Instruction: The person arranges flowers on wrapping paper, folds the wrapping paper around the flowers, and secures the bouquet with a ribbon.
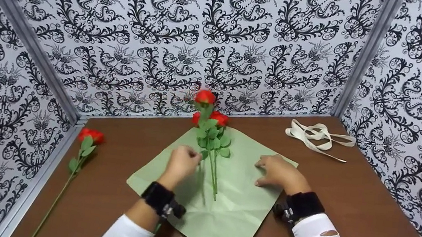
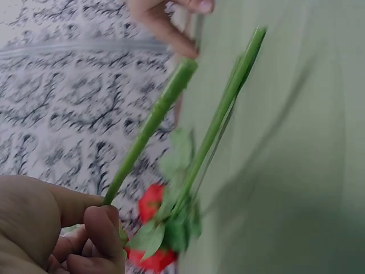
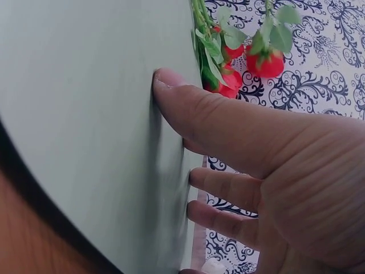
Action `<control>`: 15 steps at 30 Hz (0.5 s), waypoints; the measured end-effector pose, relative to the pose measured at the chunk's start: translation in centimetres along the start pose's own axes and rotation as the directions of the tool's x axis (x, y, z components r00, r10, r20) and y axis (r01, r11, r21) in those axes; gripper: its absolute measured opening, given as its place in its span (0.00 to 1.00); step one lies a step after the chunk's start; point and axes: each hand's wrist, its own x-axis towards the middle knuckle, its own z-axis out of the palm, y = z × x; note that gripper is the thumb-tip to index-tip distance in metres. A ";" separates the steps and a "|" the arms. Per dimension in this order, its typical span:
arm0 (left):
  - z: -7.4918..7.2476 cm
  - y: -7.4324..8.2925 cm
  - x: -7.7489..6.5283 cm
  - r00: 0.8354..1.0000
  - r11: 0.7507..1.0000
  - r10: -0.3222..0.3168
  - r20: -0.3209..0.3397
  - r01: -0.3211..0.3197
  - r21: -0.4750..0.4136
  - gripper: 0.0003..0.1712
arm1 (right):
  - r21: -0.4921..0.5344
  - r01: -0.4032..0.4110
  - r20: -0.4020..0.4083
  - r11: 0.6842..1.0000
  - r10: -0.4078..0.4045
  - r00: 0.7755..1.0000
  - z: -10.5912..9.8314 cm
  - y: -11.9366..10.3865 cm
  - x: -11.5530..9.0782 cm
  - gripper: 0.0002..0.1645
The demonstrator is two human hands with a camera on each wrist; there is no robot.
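Black-and-white scroll-patterned walls (image 1: 221, 35) rise round a brown wood-grain desk (image 1: 364, 218), and across the desk lies a broad pale green sheet of paper (image 1: 239, 214), slanted, creased toward the near end! On it, what look like two red roses with leafy green stems (image 1: 215, 175), blooms out by the far corner. Off to the left, well apart, a lone red rose with green leaves (image 1: 73, 164) lies straight on the desk. Now the left hand (image 1: 182, 165): thumb and finger pinched on the stem of a long-stemmed red rose (image 2: 147, 127), held over the sheet beside the pair, bloom pointing away. The right hand (image 1: 281, 173) grips nothing, its fingers spread apart, tips resting on the sheet's right side. Smallest, a flat cream ribbon (image 1: 306, 138), loosely looped at the far right!

The danger, I'd judge: that thin pinch could let the rose swivel, its heavy bloom tipping it across the pair and rolling them. And should the right hand lift, the sheet might slide or curl.

Harder calls: the left hand is blurred in the head view, the lone rose's stem runs out of frame at the bottom, and a green sliver (image 1: 158, 227) by the left sleeve (image 1: 126, 235) is too hidden to name
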 end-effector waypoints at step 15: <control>4.6 0.1 1.1 0.988 0.996 -0.084 0.128 0.084 0.001 0.34 | 0.006 -0.010 0.002 1.000 0.010 1.000 -0.3 -0.3 -0.3 0.38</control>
